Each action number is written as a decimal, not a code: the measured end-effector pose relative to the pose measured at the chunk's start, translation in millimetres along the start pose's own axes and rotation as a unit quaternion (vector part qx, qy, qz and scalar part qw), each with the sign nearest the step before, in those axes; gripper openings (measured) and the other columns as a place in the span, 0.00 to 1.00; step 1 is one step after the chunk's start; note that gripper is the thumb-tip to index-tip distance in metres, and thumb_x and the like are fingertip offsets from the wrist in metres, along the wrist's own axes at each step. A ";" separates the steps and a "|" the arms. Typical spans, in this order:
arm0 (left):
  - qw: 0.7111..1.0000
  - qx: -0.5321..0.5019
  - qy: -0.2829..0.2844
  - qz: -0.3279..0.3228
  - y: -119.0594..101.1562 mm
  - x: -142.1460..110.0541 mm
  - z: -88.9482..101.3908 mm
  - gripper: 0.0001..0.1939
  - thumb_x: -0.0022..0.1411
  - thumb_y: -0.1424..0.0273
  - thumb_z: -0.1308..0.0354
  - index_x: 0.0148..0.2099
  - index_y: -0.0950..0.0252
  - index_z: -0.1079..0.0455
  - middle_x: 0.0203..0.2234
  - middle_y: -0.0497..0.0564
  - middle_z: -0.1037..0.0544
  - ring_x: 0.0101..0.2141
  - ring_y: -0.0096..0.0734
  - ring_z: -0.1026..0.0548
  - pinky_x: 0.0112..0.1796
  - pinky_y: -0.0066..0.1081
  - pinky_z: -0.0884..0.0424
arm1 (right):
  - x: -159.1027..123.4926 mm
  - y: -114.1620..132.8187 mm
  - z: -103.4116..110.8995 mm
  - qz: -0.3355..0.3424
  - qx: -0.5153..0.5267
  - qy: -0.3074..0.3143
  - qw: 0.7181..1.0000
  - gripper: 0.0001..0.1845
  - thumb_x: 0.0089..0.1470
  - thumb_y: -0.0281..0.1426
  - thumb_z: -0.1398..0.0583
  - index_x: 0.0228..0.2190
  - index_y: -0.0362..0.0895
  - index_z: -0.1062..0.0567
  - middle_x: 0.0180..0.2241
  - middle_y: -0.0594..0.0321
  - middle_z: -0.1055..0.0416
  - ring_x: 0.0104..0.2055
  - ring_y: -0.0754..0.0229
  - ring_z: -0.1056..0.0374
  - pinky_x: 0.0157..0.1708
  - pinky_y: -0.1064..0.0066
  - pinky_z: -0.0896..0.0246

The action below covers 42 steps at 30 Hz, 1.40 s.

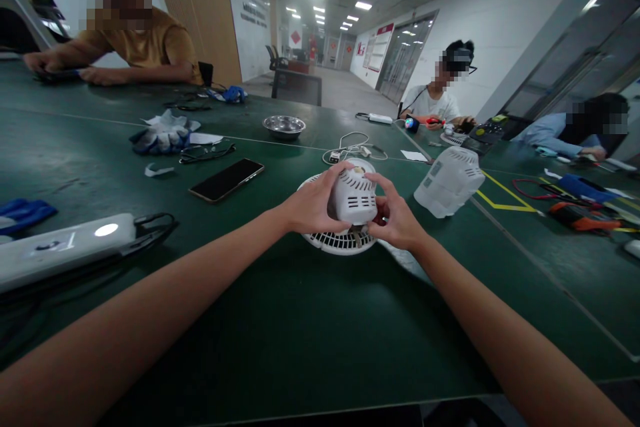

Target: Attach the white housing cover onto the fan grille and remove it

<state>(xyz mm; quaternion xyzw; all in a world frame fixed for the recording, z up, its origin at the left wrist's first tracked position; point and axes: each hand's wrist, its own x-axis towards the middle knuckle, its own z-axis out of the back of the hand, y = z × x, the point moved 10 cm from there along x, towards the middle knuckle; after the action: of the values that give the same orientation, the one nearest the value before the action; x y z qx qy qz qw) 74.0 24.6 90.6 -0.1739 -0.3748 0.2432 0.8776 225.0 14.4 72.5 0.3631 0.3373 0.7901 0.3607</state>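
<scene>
Both my hands hold a small white fan motor housing [354, 199] with vent slots, above a round white fan grille [340, 241] lying flat on the green table [300, 327]. My left hand [313, 203] wraps its fingers round the housing's left side and top. My right hand [395, 213] grips the right side, thumb and fingers pressed on it. A second white housing shell [449, 181] lies tilted on the table just to the right.
A black phone [227, 179], gloves [165, 133], a steel bowl [284, 125] and a cable [353, 147] lie beyond. A white power bank [65, 247] sits at left. Tools [583, 213] lie at right. Three other people sit at the far edges.
</scene>
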 end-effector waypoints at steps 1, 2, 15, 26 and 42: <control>1.000 -0.005 0.007 0.002 1.7 0.0 0.2 0.59 0.50 0.52 0.26 0.74 0.55 0.57 0.65 0.66 0.33 0.56 0.63 0.25 0.54 0.56 0.26 | -0.2 0.0 -0.4 0.002 -0.006 0.002 1.000 0.52 0.46 0.27 0.33 0.69 0.59 0.43 0.33 0.69 0.24 0.24 0.61 0.34 0.21 0.69 0.35; 1.000 -0.005 0.012 0.006 3.9 -0.1 0.1 0.59 0.50 0.50 0.26 0.74 0.54 0.56 0.65 0.66 0.33 0.57 0.64 0.26 0.54 0.57 0.26 | -0.4 0.1 -0.8 0.003 -0.018 0.004 1.000 0.52 0.46 0.28 0.33 0.69 0.59 0.44 0.33 0.68 0.24 0.24 0.61 0.33 0.23 0.68 0.33; 0.993 0.072 -0.050 0.080 35.1 -7.0 11.2 0.42 0.67 0.51 0.38 0.77 0.54 0.48 0.58 0.58 0.22 0.54 0.51 0.22 0.58 0.54 0.31 | -1.9 2.7 25.1 0.080 -0.238 -0.106 0.962 0.57 0.49 0.41 0.31 0.73 0.58 0.50 0.72 0.53 0.42 0.61 0.34 0.31 0.59 0.38 0.33; 0.950 -0.055 -0.118 0.282 113.5 -40.2 25.3 0.28 0.76 0.51 0.56 0.59 0.63 0.24 0.54 0.56 0.17 0.55 0.45 0.21 0.57 0.41 0.29 | -2.7 -31.5 40.9 -0.021 -0.115 -0.141 0.983 0.60 0.44 0.45 0.25 0.72 0.56 0.45 0.64 0.52 0.31 0.55 0.38 0.27 0.57 0.35 0.30; 0.884 -0.337 -0.179 0.270 104.9 -34.1 0.3 0.21 0.60 0.54 0.28 0.46 0.65 0.20 0.40 0.58 0.14 0.39 0.45 0.15 0.43 0.48 0.17 | -2.3 -51.7 1.5 -0.150 0.285 -0.083 0.943 0.26 0.57 0.58 0.41 0.42 0.50 0.22 0.35 0.60 0.19 0.43 0.46 0.22 0.37 0.50 0.22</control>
<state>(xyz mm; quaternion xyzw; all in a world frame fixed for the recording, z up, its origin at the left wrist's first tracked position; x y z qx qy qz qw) 22.2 91.8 20.2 -0.5068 -0.5233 0.3565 0.5850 244.0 39.4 31.4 0.4596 0.5680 0.5649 0.3835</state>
